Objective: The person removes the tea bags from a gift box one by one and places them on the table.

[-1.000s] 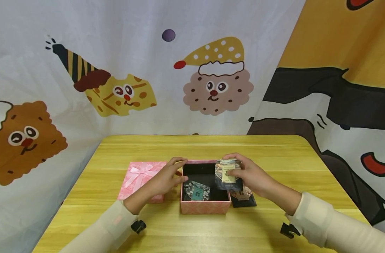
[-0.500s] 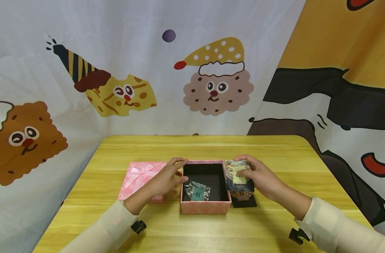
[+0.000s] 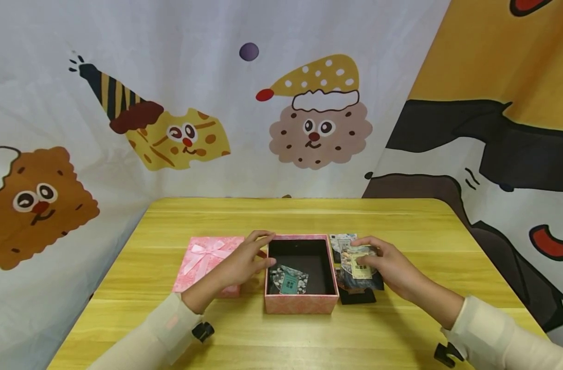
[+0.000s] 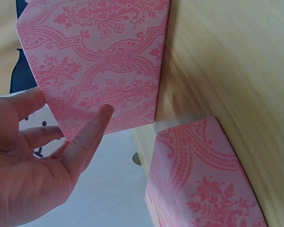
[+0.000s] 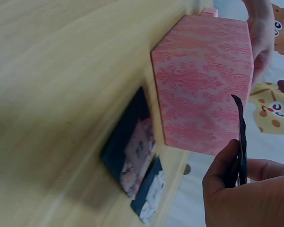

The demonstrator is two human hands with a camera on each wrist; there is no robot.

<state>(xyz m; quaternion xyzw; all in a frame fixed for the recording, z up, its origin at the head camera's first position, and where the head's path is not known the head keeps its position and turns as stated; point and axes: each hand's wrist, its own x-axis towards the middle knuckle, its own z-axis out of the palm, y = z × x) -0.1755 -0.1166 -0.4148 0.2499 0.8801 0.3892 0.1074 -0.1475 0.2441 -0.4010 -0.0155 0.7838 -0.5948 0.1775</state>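
Note:
A pink patterned gift box (image 3: 302, 304) with a black inside stands open on the table. My left hand (image 3: 243, 264) holds its left wall at the far corner, thumb on the rim and a finger against the outside. One flat sachet (image 3: 288, 280) with a teal label lies inside. To the right of the box, my right hand (image 3: 392, 264) pinches a thin dark sachet (image 3: 361, 270) with a yellow label; the right wrist view shows it edge-on. Below it on the table lie a black sachet (image 5: 137, 142) with a pinkish label and, farther back, a pale-labelled sachet (image 5: 153, 191).
The pink box lid (image 3: 199, 264) with a ribbon bow lies left of the box, partly behind my left forearm. A wooden table (image 3: 300, 339) bears everything. Behind its far edge hangs a cartoon-printed curtain (image 3: 244, 180).
My right hand has carried its sachet from over the box's right rim out to the right. A pale-labelled sachet now shows on the table behind it. My left hand stays put.

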